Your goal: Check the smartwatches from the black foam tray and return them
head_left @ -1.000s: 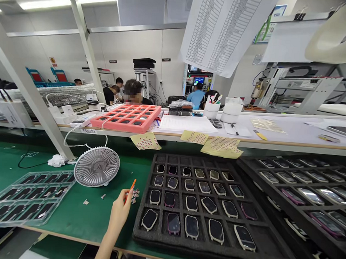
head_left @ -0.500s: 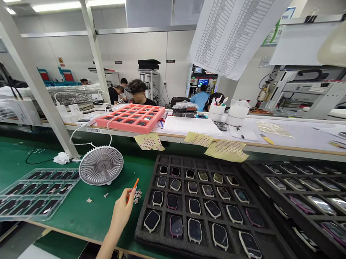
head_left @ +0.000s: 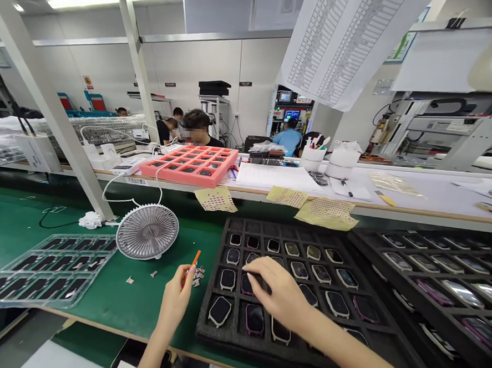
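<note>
Head view: left hand (head_left: pixel 178 288) grips slim orange stick (head_left: pixel 196 257), lower centre; right hand (head_left: pixel 281 294), fingers narrowly parted, over rectangular dark-screened watches (head_left: pixel 255 319) in black foam tray (head_left: pixel 205 317). Apparent step: reaching; next calls for precise fingertip placement.

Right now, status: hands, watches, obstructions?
Left hand gripping orange tool. Right hand over black foam tray, contact unclear. Hand and forearm hiding some watches.

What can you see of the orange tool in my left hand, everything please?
The orange tool is slim and looks like plastic. Your left hand grips it over the green bench, beside a cluster of small pieces. It slants, its upper end leaning right and poking out above the grip; the hand hides much of the rest.
</note>
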### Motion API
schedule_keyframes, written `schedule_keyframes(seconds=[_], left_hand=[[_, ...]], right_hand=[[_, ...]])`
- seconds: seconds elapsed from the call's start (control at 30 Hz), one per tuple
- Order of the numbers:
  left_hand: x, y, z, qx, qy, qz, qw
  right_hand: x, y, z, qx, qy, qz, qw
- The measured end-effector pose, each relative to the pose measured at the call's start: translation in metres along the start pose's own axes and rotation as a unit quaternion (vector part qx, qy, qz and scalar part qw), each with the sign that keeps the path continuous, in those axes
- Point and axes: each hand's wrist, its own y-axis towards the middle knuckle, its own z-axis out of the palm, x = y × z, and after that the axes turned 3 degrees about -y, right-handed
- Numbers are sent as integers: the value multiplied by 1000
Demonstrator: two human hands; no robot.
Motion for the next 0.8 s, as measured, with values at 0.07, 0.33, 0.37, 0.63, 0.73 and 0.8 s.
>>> schedule_keyframes(seconds=[0.07, 0.33, 0.37, 0.63, 0.73, 0.8], left_hand=[[-4, -2, -1, 4, -14, 1, 1000], [-24, -12, 1, 32, -77, -10, 996], [-27, -14, 2, 44, -91, -12, 995], [-39, -35, 32, 217, -218, -57, 950], [-44, -42, 44, 289, -253, -87, 919], [-49, -44, 51, 311, -269, -101, 906]], right_hand=[[-15, 12, 4, 50, -122, 23, 991], [-48, 12, 25, 92, -151, 131, 975], [-48, 12, 26, 99, -128, 145, 976], [-53, 19, 30, 59, 12, 184, 981], [-50, 20, 21, 10, 205, 190, 960], [-43, 19, 14, -7, 325, 212, 922]])
